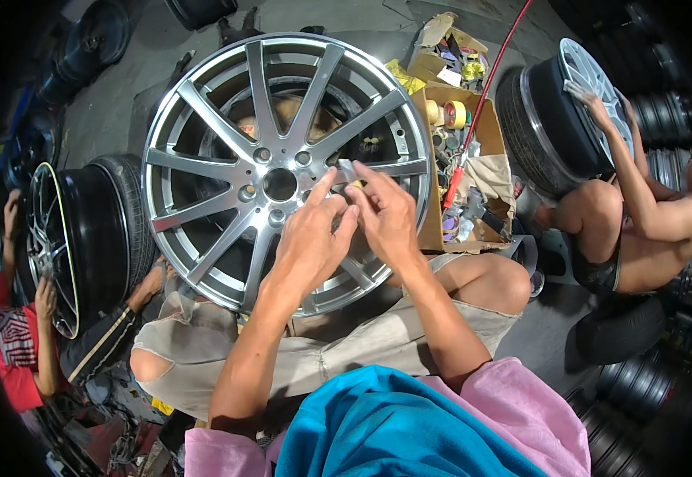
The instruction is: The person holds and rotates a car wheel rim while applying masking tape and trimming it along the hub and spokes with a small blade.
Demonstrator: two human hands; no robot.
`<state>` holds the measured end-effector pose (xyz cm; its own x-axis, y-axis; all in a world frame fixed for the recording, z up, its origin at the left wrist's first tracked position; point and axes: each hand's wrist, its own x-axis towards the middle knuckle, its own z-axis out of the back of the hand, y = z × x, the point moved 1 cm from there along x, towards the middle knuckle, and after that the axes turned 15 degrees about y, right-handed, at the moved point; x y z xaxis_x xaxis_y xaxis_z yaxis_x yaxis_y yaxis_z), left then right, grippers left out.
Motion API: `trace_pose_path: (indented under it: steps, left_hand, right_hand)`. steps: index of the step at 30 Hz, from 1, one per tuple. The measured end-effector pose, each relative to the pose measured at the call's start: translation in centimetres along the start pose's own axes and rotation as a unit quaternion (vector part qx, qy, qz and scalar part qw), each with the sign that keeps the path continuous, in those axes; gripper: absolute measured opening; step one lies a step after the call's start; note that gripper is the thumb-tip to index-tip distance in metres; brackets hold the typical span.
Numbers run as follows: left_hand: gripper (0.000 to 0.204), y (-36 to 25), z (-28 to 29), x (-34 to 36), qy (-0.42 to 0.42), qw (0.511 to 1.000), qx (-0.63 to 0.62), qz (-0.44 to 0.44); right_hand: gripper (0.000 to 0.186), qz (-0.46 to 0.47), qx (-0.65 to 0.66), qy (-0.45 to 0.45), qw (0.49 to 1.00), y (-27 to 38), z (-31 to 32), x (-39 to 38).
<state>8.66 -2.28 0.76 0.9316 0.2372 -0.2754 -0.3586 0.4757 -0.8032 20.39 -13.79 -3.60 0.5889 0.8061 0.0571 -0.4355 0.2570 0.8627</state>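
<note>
A large silver multi-spoke wheel rim [207, 160] lies in front of me, its face up, above my crossed legs. My left hand [314, 238] is over its lower spokes near the hub, index finger stretched out and thumb apart, with nothing visible in it. Close beside it, my right hand [389, 219] pinches a small pale strip [347, 170]; a bit of yellow shows under its fingers, too small to name. The hands nearly meet at the thumbs. Bolt holes ring the open centre bore of the rim.
Right of the rim stands an open cardboard box [485, 135] with tape rolls [455, 115] and a red-handled rod [455, 187] leaning across it. A co-worker at right handles another wheel [548, 111]; one in red at left holds a wheel [91, 215]. Stacked rims line the right.
</note>
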Motion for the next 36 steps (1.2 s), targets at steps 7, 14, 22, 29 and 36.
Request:
trace_pose_path:
  steps: [7, 14, 22, 29, 36]
  left_hand:
    - [0.032, 1.3, -1.1, 2.3, -0.072, 0.997, 0.008, -0.020]
    - [0.035, -1.0, 2.8, 1.4, 0.029, 0.993, -0.115, -0.011]
    - [0.046, 7.5, 19.5, -6.8, -0.011, 0.905, 0.337, 0.261]
    - [0.052, 19.6, 19.5, -15.9, 0.083, 0.906, 0.017, 0.414]
    - [0.035, 21.0, 12.3, -15.1, -0.037, 0.901, -0.233, 0.363]
  right_hand:
    - [0.025, -0.092, 0.089, -0.015, 0.992, -0.7, 4.8, -0.6]
    - [0.022, -0.056, 0.104, 0.018, 0.993, -1.7, 8.0, 0.2]
    - [0.027, -0.081, 0.074, -0.093, 0.990, -6.1, 10.5, 1.7]
    - [0.023, -0.043, -0.100, -0.138, 0.984, -3.0, 8.9, 2.4]
    - [0.017, 0.050, -0.265, 0.022, 0.963, 0.4, 5.5, 3.1]
